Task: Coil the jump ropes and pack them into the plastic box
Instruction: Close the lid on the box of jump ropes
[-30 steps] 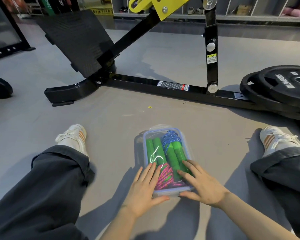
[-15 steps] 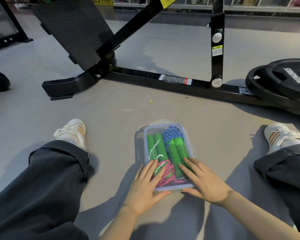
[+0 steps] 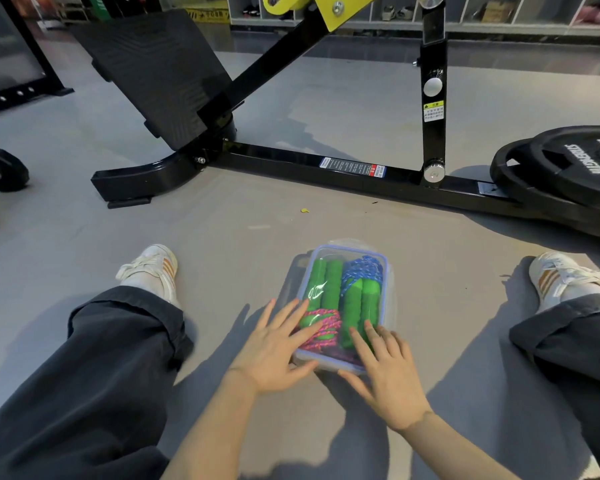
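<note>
A clear plastic box [image 3: 347, 251] with a blue-rimmed lid lies on the grey floor between my legs. Inside it I see a blue coiled rope [image 3: 362, 270] at the far right, a pink coiled rope [image 3: 321, 332] at the near left, and several green handles [image 3: 331, 285]. My left hand [image 3: 278, 355] lies flat with straight fingers on the near left part of the lid. Flat on the near right part of the lid rests my right hand [image 3: 388, 372], its thumb along the box's near edge.
A black gym machine frame [image 3: 291, 157] with a slanted footplate [image 3: 156, 71] crosses the floor beyond the box. Black weight plates [image 3: 568, 168] lie at the right. A dumbbell end [image 3: 0, 168] sits at the left. My legs [image 3: 94, 368] and white shoes flank the box.
The view has shifted a little, so the box sits further right in the frame. Both hands stay flat on the lid's near end.
</note>
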A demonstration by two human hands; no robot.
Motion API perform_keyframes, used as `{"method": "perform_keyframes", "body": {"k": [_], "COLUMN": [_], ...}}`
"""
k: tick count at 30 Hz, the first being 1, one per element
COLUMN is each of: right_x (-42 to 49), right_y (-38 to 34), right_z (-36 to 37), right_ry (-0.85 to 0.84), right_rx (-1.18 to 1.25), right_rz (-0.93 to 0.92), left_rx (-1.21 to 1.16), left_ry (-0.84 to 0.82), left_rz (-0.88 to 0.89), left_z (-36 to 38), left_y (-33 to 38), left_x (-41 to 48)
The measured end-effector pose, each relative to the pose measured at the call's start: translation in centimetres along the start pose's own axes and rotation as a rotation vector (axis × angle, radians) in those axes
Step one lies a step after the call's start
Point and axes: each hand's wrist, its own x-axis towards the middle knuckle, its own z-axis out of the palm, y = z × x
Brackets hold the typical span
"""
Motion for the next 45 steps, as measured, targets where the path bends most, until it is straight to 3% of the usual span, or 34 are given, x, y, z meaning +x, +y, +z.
{"method": "perform_keyframes", "body": {"k": [4,6,9,12,17,22,25,27,30,32,39,41,45], "right_x": [0.5,1.2,2.0,2.5,3.7,4.8,5.2,5.4,5.2,4.8,2.8,2.1,0.7], "right_y": [-0.7,0.5,2.3,2.9,3.7,3.6,3.3,4.1,5.5,6.0,4.1,3.9,6.2], "right_z": [-0.7,-1.3,-0.9,-0.9,-2.0,-3.2,-3.5,-3.1,-2.6,-2.4,-1.8,-2.1,-2.6], "right_ry": [0.02,-0.038,-0.077,-0.126,-0.073,-0.013,-0.055,-0.183,-0.419,-0.475,-0.35,-0.332,-0.297], "right_rx": [0.17,0.266,0.236,0.247,0.255,0.304,0.365,0.254,0.073,0.005,-0.078,-0.058,-0.03], "right_rz": [0.071,0.088,0.153,0.213,0.134,0.098,0.14,0.078,-0.005,-0.026,0.025,0.038,-0.119], "left_rx": [-0.052,-0.083,-0.182,-0.253,-0.254,-0.133,-0.088,-0.072,-0.104,-0.075,-0.205,-0.207,-0.128], "left_ry": [0.033,-0.071,-0.146,-0.157,-0.22,-0.235,-0.303,-0.316,-0.287,-0.211,-0.186,-0.175,-0.082], "left_rz": [-0.222,-0.403,-0.635,-0.76,-0.667,-0.369,-0.117,-0.035,-0.089,-0.18,-0.585,-0.59,-0.482], "left_z": [-0.9,-0.4,0.7,1.0,1.6,1.0,-0.4,-1.3,-1.6,-1.8,-0.6,-0.3,0.7], "left_y": [3.0,6.4,10.6,12.1,10.8,4.8,1.2,0.3,1.1,2.7,10.7,10.5,7.4], "left_x": [1.4,2.8,4.8,5.9,5.7,3.9,2.4,2.1,2.3,2.8,2.8,2.4,1.9]}}
